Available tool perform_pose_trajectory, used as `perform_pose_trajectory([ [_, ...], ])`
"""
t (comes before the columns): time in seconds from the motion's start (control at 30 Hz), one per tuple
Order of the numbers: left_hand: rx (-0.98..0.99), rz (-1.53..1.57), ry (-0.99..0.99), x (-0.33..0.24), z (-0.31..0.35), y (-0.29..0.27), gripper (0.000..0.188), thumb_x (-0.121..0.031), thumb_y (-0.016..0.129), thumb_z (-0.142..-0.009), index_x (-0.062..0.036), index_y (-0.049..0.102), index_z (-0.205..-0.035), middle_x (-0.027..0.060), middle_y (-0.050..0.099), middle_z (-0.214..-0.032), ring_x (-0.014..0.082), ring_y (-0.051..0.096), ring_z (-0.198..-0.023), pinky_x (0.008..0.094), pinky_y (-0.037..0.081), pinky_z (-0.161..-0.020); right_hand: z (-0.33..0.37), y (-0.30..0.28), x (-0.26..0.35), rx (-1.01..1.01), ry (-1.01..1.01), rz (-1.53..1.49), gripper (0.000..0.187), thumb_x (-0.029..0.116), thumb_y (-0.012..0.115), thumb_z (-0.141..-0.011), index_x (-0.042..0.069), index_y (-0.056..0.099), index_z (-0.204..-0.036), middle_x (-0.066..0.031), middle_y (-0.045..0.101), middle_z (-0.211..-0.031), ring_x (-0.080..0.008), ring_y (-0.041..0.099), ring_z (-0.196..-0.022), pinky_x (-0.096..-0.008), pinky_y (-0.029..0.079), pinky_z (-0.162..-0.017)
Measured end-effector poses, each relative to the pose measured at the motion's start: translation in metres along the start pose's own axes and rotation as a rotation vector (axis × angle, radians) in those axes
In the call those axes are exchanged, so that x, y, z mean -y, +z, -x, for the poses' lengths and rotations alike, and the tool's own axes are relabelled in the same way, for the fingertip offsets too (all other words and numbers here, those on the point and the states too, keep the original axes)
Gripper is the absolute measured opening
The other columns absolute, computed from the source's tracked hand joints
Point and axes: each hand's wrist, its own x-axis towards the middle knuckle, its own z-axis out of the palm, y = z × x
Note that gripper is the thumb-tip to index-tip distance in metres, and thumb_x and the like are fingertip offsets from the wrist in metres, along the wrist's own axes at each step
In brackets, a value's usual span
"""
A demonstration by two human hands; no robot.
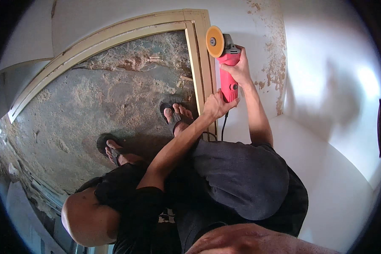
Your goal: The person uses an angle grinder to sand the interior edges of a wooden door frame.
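1. Fingers of the right hand [240, 70] curl round the upper body of the red plastic angle grinder [228, 74], just under its grey metal head; fingers of the left hand [216, 106] close round the lower end of the same red body, pinching it from the side.
2. That grinder sits toward 12 o'clock in the view, held up against the cream-painted wooden door frame [201, 63]. Its long axis runs nearly straight from 6 to 12 o'clock, head toward 12.
3. At the head, the round orange sanding disc [214, 41] faces toward 9 o'clock, its flat face next to the frame's upright; whether it touches the wood I cannot tell.
4. From the tool's lower end a thin black cord [222, 127] drops toward 6 o'clock.
5. Beyond the frame lies a rough, mottled grey-brown concrete floor [114, 97], where two feet in dark sandals [173, 114] stand.
6. At 3 o'clock of the tool, a white plastered wall [321, 76] shows brown patches of flaked paint near the frame.
7. Dark grey cloth [241, 178] covers the bent knee at 6 o'clock.
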Motion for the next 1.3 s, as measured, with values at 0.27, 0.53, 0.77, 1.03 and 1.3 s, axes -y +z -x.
perform_pose_trajectory([
  [0.27,0.004,0.045,0.033,-0.0040,0.0025,-0.0063,0.081,-0.070,0.072,-0.080,0.0055,0.065,-0.108,0.0231,0.074,-0.081,0.0379,0.076,-0.082,0.0468,0.060,-0.079,-0.0013,0.0014,0.0011,-0.002,0.007,0.005,0.075,0.000,0.084,-0.071,0.002,0.044,-0.135,-0.0103,0.062,-0.122,-0.0193,0.063,-0.110,-0.0382,0.055,-0.096],
  [0.53,-0.013,0.004,0.042,-0.0007,0.0001,-0.0026,0.078,-0.070,0.072,-0.080,0.0041,0.066,-0.105,0.0198,0.074,-0.078,0.0345,0.076,-0.076,0.0447,0.061,-0.076,-0.0025,0.0032,0.0021,-0.008,-0.012,-0.007,0.076,-0.001,0.083,-0.071,0.002,0.044,-0.136,-0.0101,0.062,-0.122,-0.0192,0.063,-0.110,-0.0380,0.055,-0.096],
  [0.77,0.001,-0.011,0.041,0.0004,-0.0036,0.0000,0.078,-0.070,0.072,-0.080,0.0045,0.066,-0.105,0.0197,0.073,-0.075,0.0341,0.076,-0.074,0.0450,0.061,-0.075,-0.0036,0.0016,0.0009,-0.004,0.003,-0.003,0.078,-0.001,0.084,-0.071,0.002,0.043,-0.137,-0.0103,0.062,-0.123,-0.0196,0.062,-0.112,-0.0386,0.055,-0.097],
  [1.03,-0.029,0.039,0.057,0.0000,-0.0037,-0.0009,0.077,-0.067,0.072,-0.081,0.0057,0.067,-0.105,0.0214,0.073,-0.077,0.0358,0.076,-0.076,0.0465,0.060,-0.076,-0.0060,0.0001,0.0006,-0.001,-0.018,-0.029,0.077,-0.001,0.085,-0.071,0.002,0.044,-0.136,-0.0100,0.062,-0.123,-0.0193,0.062,-0.113,-0.0388,0.054,-0.099],
  [1.3,0.014,0.014,0.073,-0.0049,-0.0033,-0.0084,0.073,-0.066,0.071,-0.083,0.0025,0.067,-0.107,0.0226,0.073,-0.081,0.0386,0.075,-0.080,0.0476,0.060,-0.077,-0.0068,0.0023,0.0074,-0.002,0.019,-0.043,0.078,0.006,0.086,-0.070,-0.001,0.043,-0.135,-0.0137,0.063,-0.121,-0.0216,0.063,-0.112,-0.0390,0.054,-0.097],
])
